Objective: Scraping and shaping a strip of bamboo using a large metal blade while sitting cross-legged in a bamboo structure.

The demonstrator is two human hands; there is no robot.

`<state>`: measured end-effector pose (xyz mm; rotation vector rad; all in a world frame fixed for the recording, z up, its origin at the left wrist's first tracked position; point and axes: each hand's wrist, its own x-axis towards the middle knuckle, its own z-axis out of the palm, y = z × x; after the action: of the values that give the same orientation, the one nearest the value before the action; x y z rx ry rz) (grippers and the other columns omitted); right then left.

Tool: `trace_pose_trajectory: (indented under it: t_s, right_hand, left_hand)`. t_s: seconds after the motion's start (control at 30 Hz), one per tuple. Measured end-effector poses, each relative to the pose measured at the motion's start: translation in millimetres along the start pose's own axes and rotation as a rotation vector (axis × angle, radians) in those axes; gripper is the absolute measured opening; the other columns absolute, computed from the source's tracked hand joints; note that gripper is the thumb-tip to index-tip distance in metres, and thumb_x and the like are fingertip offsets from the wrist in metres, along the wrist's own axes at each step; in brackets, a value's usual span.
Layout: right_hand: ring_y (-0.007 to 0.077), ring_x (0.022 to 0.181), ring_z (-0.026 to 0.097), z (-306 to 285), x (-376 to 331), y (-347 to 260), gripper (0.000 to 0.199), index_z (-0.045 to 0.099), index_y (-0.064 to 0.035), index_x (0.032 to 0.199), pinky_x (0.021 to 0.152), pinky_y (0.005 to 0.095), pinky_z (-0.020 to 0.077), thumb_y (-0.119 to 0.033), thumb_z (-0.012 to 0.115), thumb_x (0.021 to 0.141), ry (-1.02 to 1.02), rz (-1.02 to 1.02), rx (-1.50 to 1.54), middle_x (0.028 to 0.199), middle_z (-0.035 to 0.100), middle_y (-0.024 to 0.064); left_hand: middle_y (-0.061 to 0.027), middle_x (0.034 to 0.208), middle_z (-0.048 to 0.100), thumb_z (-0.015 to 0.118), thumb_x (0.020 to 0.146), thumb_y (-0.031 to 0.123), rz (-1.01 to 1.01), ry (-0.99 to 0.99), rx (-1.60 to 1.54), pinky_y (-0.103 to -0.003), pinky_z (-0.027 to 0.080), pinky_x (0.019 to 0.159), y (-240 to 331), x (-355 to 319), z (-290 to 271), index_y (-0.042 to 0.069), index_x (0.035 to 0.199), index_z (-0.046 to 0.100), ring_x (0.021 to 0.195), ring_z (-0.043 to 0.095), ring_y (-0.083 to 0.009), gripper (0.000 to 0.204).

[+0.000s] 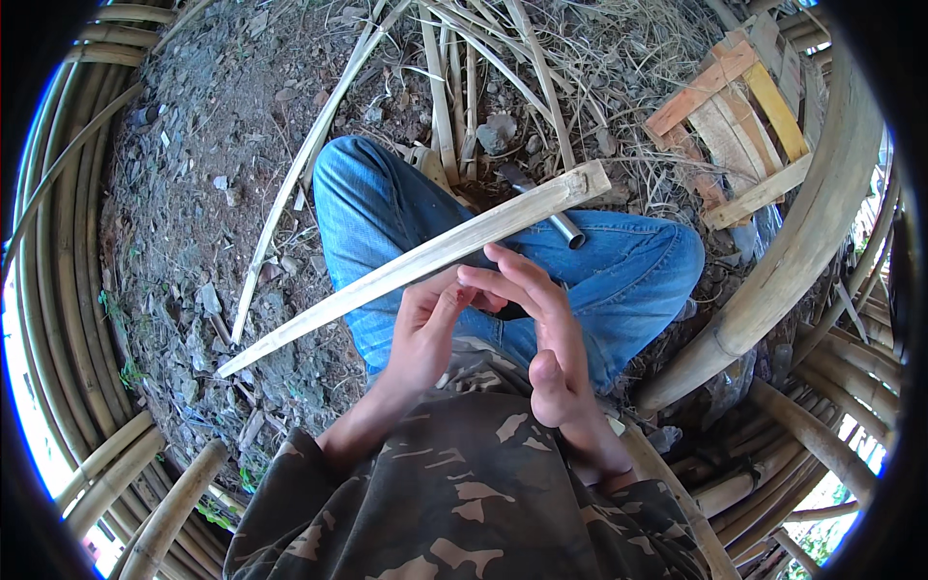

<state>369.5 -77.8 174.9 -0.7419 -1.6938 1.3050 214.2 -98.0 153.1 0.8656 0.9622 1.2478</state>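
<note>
A long split bamboo strip (416, 263) lies slantwise across my lap, from the ground at lower left up to a knotted end at upper right. My left hand (422, 333) sits just under its lower edge with bent fingers, seen from the back, so its palm is hidden. My right hand (548, 333) is held edge-on beside it, fingers stretched and apart, their tips meeting the left fingers close to the strip. Nothing shows in the right hand. A short metal pipe (559, 225) rests on my right knee behind the strip.
I sit cross-legged in blue jeans (638, 275) on stony soil. Loose bamboo slats (447, 87) lie ahead, a slatted wooden frame (739, 111) at upper right. Thick curved bamboo poles (802, 251) ring me on the right and on the left (68, 290).
</note>
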Motion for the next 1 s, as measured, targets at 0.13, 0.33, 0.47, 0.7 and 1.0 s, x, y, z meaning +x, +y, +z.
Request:
trace_pose_trajectory:
  t_s: [0.13,0.33,0.47,0.7,1.0]
  right_hand:
    - [0.0303,0.131,0.042,0.2,-0.3,-0.7,0.066,0.035,-0.0009,0.141,0.108,0.0477,0.0292,-0.052,0.030,0.099,0.130,0.081,0.339,0.133,0.053,0.0214]
    - [0.0316,0.127,0.047,-63.0,-14.9,18.9,0.054,0.045,-0.0079,0.135,0.106,0.0561,0.0320,-0.047,0.031,0.101,0.440,0.470,1.450,0.129,0.055,0.0194]
    - [0.0312,0.127,0.046,-100.5,-45.3,24.4,0.050,0.048,-0.0088,0.133,0.106,0.0580,0.0314,-0.044,0.035,0.100,0.568,0.399,1.381,0.128,0.057,0.0178]
    - [0.0300,0.128,0.044,-115.9,-74.3,29.2,0.045,0.048,-0.0083,0.132,0.107,0.0570,0.0316,-0.039,0.039,0.100,0.750,0.338,1.396,0.128,0.056,0.0168]
    - [0.0196,0.109,0.058,-47.8,-61.1,23.7,0.041,0.049,-0.0016,0.132,0.098,0.0336,0.0422,-0.022,0.052,0.097,0.322,0.669,0.415,0.113,0.064,0.0133]
  left_hand:
    - [-0.0119,0.093,0.067,0.042,0.102,0.026,-0.007,0.007,-0.025,-0.031,0.047,0.083,-4.6,2.1,0.8,-0.006,0.101,0.063,0.087,0.062,-0.0178,0.038]
    - [-0.0151,0.088,0.063,0.037,0.101,0.029,-0.051,0.105,0.134,-0.035,0.045,0.082,7.1,1.6,-10.3,-0.006,0.092,0.061,0.083,0.060,-0.0218,0.044]
    - [-0.0136,0.086,0.062,0.038,0.101,0.030,-0.025,0.152,0.128,-0.035,0.045,0.079,11.0,2.9,-22.2,-0.005,0.090,0.060,0.080,0.059,-0.0209,0.043]
    - [-0.0130,0.087,0.062,0.037,0.102,0.031,-0.021,0.192,0.023,-0.035,0.044,0.078,11.7,8.9,-29.8,-0.003,0.092,0.059,0.080,0.058,-0.0202,0.042]
    - [-0.0141,0.090,0.063,0.031,0.102,0.032,-0.130,0.066,0.298,-0.035,0.045,0.080,12.6,-25.3,-38.2,-0.007,0.095,0.060,0.084,0.060,-0.0219,0.049]
